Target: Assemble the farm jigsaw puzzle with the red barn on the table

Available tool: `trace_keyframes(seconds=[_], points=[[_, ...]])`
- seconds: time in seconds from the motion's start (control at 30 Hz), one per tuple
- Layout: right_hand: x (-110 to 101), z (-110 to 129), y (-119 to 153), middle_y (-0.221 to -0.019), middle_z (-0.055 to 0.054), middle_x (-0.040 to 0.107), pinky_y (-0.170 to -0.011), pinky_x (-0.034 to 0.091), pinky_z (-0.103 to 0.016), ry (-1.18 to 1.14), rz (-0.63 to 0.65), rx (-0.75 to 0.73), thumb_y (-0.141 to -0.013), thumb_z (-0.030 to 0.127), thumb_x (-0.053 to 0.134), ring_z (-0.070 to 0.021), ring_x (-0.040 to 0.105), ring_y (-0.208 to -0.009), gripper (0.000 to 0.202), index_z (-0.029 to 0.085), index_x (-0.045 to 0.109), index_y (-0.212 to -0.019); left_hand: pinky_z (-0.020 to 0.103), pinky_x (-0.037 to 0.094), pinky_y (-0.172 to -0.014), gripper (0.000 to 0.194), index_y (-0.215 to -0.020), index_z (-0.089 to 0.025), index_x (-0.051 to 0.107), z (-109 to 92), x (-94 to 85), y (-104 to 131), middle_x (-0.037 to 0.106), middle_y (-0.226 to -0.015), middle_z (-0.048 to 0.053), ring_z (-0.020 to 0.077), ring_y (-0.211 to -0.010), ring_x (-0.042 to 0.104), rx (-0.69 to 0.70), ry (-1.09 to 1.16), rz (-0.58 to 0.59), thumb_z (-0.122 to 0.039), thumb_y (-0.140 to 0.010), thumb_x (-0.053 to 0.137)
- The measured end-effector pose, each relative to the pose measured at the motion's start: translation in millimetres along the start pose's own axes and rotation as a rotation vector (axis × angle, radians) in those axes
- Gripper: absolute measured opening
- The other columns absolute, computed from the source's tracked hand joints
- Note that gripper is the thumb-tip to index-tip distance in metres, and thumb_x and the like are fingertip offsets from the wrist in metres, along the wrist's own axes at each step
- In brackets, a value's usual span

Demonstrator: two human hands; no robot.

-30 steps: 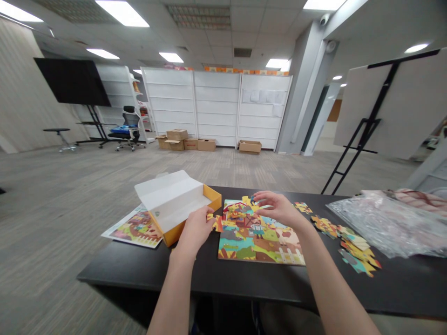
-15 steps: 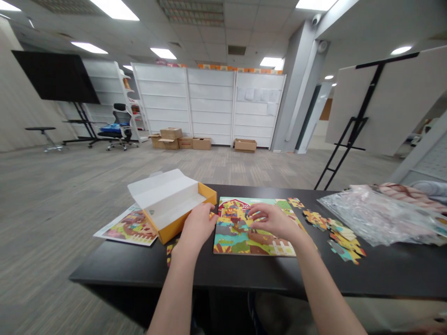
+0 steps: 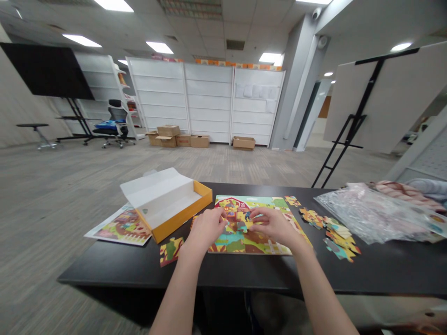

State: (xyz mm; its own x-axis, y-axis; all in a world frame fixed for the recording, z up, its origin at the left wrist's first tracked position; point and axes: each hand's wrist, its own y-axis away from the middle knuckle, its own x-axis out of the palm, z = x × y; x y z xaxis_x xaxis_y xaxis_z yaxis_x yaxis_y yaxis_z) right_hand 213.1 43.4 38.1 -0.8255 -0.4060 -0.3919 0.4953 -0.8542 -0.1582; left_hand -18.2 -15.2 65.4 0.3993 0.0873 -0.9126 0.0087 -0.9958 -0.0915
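Note:
A farm-scene jigsaw puzzle [image 3: 237, 246] lies on the black table, with loose pieces resting over its barn area. My left hand [image 3: 209, 227] reaches over the board's left side, fingers curled and pinched at a puzzle piece that they partly hide. From the right, my right hand [image 3: 274, 225] comes in with thumb and fingertips closed at the edge of a yellowish puzzle piece [image 3: 242, 222] near the middle of the board. The two hands face each other, a small gap apart. Beside my left wrist lies a loose green-and-yellow piece [image 3: 171, 250].
An open yellow box [image 3: 181, 217] with a white inside stands at the left, partly over a printed picture sheet [image 3: 120, 231]. Right of the board are several loose puzzle pieces [image 3: 340, 238] and a clear plastic bag [image 3: 377, 216]. The table's [image 3: 132, 270] near edge is in front.
My left hand has moved right, from the board's left edge to over its pieces. My right hand has lowered slightly and its fingers have closed in on a piece. The view has shifted slightly.

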Motion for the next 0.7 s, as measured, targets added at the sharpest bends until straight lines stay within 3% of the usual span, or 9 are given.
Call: trace_keyframes(seconds=[0.17,0.3,0.4,0.53,0.7], points=[[18,-4,-8,-0.108,-0.007,0.070,-0.079,0.061,-0.035,0.077,-0.021,-0.104,-0.069,0.022,0.076,-0.0200,0.071,-0.089,0.016,0.020,0.068,-0.083,0.030,0.049,-0.079,0.019,-0.101,-0.023,0.070,5,5.2,0,0.075,-0.101,0.007,0.0233,-0.095,0.069,-0.010,-0.067,0.035,-0.022,-0.087,0.057],[29,-2,-12,-0.125,-0.010,0.066,-0.073,0.061,-0.033,0.135,-0.007,-0.096,-0.071,0.017,0.073,-0.0190,0.072,-0.086,0.014,0.019,0.070,-0.085,0.029,0.050,-0.078,0.018,-0.100,-0.023,0.070,8,8.5,-1,0.075,-0.098,0.006,0.0228,-0.094,0.069,0.011,-0.057,0.052,-0.021,-0.086,0.058],[31,2,-13,-0.127,-0.012,0.067,-0.077,0.060,-0.035,0.248,0.004,-0.101,-0.073,0.013,0.072,-0.0243,0.071,-0.101,0.012,0.020,0.072,-0.082,0.031,0.050,-0.080,0.018,-0.099,-0.023,0.070,8,9.5,1,0.074,-0.098,0.005,0.0235,-0.096,0.068,0.044,-0.073,0.051,-0.021,-0.085,0.059],[30,6,-12,-0.121,-0.012,0.070,-0.094,0.055,-0.042,0.355,0.011,-0.163,-0.074,0.010,0.073,-0.0285,0.062,-0.121,0.013,0.021,0.075,-0.080,0.032,0.050,-0.080,0.017,-0.099,-0.022,0.070,6,8.7,3,0.074,-0.097,0.006,0.0246,-0.095,0.067,0.047,-0.089,0.051,-0.023,-0.086,0.059],[31,2,-12,-0.124,-0.012,0.068,-0.081,0.060,-0.036,0.305,-0.003,-0.157,-0.073,0.012,0.074,-0.0252,0.069,-0.107,0.012,0.020,0.075,-0.083,0.031,0.049,-0.080,0.016,-0.098,-0.023,0.070,4,7.5,3,0.073,-0.098,0.005,0.0238,-0.096,0.067,0.037,-0.075,0.069,-0.024,-0.086,0.060]])
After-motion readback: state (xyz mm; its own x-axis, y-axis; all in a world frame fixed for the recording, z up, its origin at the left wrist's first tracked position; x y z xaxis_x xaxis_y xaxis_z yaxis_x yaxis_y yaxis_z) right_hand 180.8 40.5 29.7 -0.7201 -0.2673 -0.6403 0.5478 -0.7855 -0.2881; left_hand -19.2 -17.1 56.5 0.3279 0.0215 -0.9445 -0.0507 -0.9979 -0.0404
